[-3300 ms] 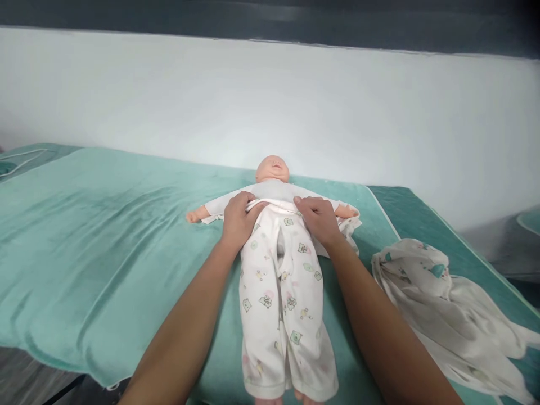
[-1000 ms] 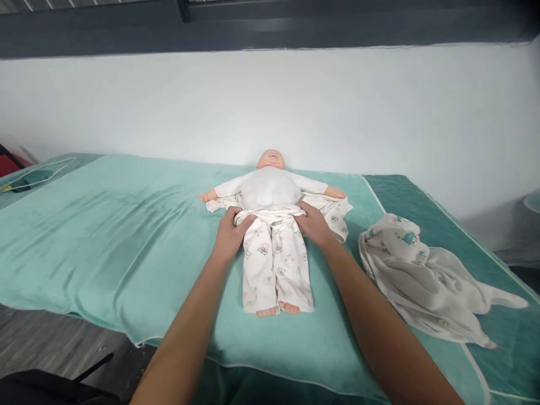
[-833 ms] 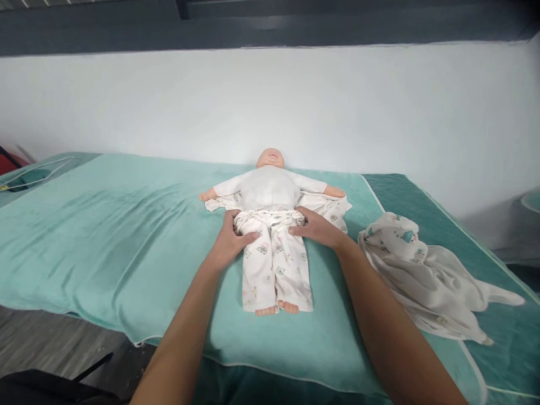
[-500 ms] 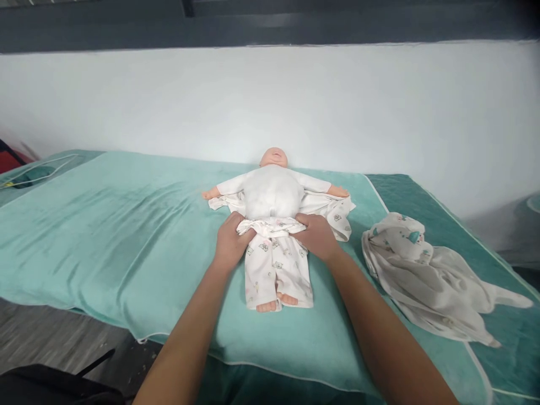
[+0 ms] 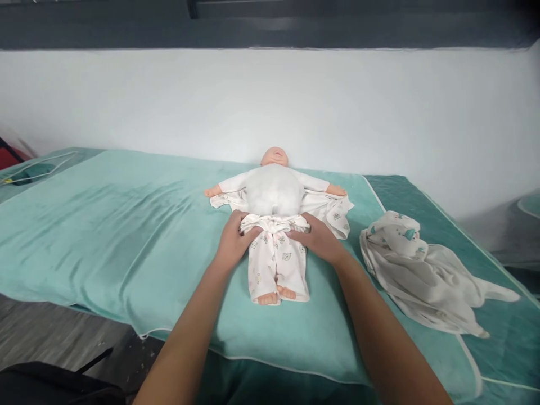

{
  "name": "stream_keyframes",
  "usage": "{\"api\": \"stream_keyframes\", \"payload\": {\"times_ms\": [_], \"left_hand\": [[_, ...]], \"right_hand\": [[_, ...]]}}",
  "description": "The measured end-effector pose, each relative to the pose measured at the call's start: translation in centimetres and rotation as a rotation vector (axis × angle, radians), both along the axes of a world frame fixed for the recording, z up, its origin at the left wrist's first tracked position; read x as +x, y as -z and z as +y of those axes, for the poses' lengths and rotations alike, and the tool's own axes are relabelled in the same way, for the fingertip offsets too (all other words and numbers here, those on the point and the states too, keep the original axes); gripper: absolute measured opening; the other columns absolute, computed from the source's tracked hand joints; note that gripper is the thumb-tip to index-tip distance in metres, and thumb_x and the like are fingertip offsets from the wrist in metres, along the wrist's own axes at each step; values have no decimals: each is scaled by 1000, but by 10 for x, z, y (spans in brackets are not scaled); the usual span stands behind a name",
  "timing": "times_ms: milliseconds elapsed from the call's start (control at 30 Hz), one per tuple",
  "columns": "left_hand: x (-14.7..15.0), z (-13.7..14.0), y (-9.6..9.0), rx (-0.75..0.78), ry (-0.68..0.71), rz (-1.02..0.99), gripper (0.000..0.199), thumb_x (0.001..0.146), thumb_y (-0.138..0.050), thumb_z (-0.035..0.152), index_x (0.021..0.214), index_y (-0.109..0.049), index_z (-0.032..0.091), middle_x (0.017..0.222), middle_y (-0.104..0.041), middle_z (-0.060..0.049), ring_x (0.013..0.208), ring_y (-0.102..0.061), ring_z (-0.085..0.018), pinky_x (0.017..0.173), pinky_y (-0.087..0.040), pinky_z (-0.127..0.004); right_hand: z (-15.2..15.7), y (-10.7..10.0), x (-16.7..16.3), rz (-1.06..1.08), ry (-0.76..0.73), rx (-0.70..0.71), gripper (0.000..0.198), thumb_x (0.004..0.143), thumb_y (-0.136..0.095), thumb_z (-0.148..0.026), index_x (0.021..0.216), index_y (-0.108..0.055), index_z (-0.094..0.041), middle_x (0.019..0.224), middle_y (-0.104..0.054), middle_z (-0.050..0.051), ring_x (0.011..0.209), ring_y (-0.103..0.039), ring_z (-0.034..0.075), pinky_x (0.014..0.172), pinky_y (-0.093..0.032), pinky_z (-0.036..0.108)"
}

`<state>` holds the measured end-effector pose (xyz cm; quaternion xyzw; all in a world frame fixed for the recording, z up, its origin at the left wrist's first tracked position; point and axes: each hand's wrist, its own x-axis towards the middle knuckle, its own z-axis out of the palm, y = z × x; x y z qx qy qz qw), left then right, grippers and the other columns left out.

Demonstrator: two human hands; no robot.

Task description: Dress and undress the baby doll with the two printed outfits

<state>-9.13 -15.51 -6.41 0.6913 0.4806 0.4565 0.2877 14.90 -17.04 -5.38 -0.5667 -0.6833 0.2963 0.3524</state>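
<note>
A baby doll (image 5: 275, 188) with a white cloth body lies on its back, arms spread, head toward the wall. White printed baby pants (image 5: 291, 261) cover its legs, and the toes show at the cuffs. My left hand (image 5: 237, 236) grips the bunched waistband on one side, thumb on top. On the other side my right hand (image 5: 317, 236) holds the same waistband, its fingers partly hidden under the fabric. Beneath the doll's arms and back a printed baby shirt (image 5: 327, 211) is spread out.
Green covers (image 5: 105, 225) with wrinkles lie over the bed. To the right rests a crumpled white garment (image 5: 430, 281) with a printed part. A white wall (image 5: 253, 101) runs behind the bed. At the lower left is a black object (image 5: 54, 385).
Both hands have drawn slightly closer together on the waistband, and the pant legs look narrower. The cuffs sit a little higher in view.
</note>
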Motion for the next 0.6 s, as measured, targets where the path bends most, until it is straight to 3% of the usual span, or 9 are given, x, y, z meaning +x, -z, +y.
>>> {"api": "stream_keyframes", "payload": {"times_ms": [133,267,367,467,600], "left_hand": [[-6,-14,3,48,87,55,27,84,-67,44,87,-57,19,93,-53,-1,90,-53,-17,81,-42,-29],[-12,-31,7,21,124,90,33,86,-64,51,89,-56,20,100,-54,-4,97,-54,-20,89,-44,-33],[-16,-48,13,38,157,61,66,75,-67,69,118,-53,21,123,-50,-10,119,-51,-28,105,-41,-42],[-19,-63,22,94,251,90,112,56,-73,78,147,-30,28,150,-30,-15,143,-30,-37,118,-28,-53],[-19,-74,28,129,330,197,132,46,-78,76,154,-15,34,160,-9,-17,150,-15,-44,119,-23,-63]], "right_hand": [[-14,3,2,-21,-128,-26,37,79,-67,-55,82,-55,-20,81,-57,-2,78,-51,17,69,-37,28],[-15,11,-4,11,-61,46,40,78,-66,-52,65,-44,-21,66,-43,-5,68,-41,14,61,-30,26],[-12,17,-8,66,-28,100,37,77,-65,-48,65,-43,-21,65,-42,-5,68,-41,14,63,-31,26],[-10,18,-8,89,-4,101,31,77,-65,-44,69,-46,-21,67,-45,-5,70,-44,15,65,-34,27],[-11,19,-8,99,-3,108,22,77,-64,-39,76,-50,-22,73,-54,-4,75,-50,17,69,-37,28]]}}
